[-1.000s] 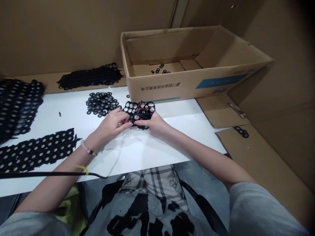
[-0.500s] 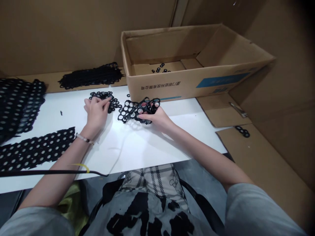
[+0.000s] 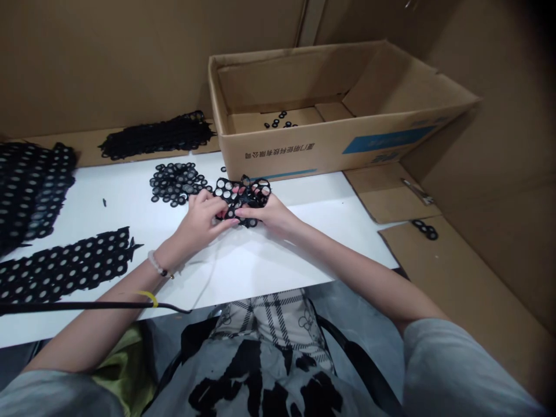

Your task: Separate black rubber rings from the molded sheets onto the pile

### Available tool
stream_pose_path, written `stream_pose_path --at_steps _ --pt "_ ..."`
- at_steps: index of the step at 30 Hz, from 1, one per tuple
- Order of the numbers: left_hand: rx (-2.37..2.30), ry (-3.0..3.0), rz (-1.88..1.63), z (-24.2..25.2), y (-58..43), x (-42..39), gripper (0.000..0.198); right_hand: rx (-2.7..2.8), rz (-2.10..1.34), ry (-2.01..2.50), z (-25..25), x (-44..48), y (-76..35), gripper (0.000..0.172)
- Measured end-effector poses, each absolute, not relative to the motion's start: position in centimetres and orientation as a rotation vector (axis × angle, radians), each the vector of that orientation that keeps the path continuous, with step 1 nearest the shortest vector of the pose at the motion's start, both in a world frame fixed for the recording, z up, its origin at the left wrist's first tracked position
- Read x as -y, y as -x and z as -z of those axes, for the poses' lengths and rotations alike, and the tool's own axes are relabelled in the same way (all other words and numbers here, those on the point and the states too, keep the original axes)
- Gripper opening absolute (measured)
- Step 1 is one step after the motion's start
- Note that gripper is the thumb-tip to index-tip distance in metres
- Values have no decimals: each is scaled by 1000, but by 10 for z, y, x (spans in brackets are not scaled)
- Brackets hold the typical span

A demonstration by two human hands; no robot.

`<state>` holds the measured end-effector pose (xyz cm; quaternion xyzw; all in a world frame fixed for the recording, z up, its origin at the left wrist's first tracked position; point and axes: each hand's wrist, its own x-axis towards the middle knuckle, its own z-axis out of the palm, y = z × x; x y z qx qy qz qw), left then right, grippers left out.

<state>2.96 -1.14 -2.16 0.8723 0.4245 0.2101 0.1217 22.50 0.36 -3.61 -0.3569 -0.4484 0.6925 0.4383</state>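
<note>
A black perforated rubber sheet (image 3: 234, 197), bunched up and full of round holes, is held above the white tabletop (image 3: 243, 272). My right hand (image 3: 273, 215) grips its right side, thumb in front. At its lower left edge my left hand (image 3: 204, 217) has its fingers closed on the same sheet, the fingertips partly hidden behind it. Just beyond the left hand lies a loose pile of small black rings (image 3: 176, 182).
Two black punched sheets, a stack (image 3: 39, 191) and a flat strip (image 3: 69, 263), lie at left. Behind is a heap of black webbing (image 3: 156, 136). A cardboard box (image 3: 278, 147) holding several rings stands at the back. Tweezers (image 3: 417, 191) and joined rings (image 3: 424, 229) lie right.
My left hand has left the ring pile and come right, onto the sheet in my right hand. The held sheet has shifted slightly left.
</note>
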Motion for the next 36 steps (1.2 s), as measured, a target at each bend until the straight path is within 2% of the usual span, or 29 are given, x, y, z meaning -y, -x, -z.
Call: stream_pose_path --at_steps 5,11,14,18,20,23,25,28,31,36 --pt "-1147 -2343 -673 23 -25 2 42 1158 -1706 911 35 -4 -225 58" --pt "-1707 -1827 -1354 19 7 -27 46 1099 -1698 985 36 -7 -229 56" --pt "-2060 -2009 -1118 23 21 -37 38 1044 -1690 960 33 -6 -229 51" --pt "-2173 -2186 -714 34 15 -33 45 1053 -1724 954 34 -6 -229 52" --pt "-2146 -2237 -730 33 6 -26 44 1055 -1714 949 37 -7 -228 52" --pt "-1941 -2354 -874 20 -8 -10 29 1025 -1698 943 42 -9 -227 52" --pt "-1617 -2511 -772 10 -17 2 19 1025 -1680 938 45 -9 -224 51" --pt "-1281 -2676 -562 4 -29 17 25 1038 -1677 917 45 -7 -221 49" --pt "-1302 -2680 -558 8 -33 20 33 986 -1773 901 39 -3 -220 50" --pt "-1486 -2640 -798 13 -31 17 29 989 -1885 847 24 0 -224 52"
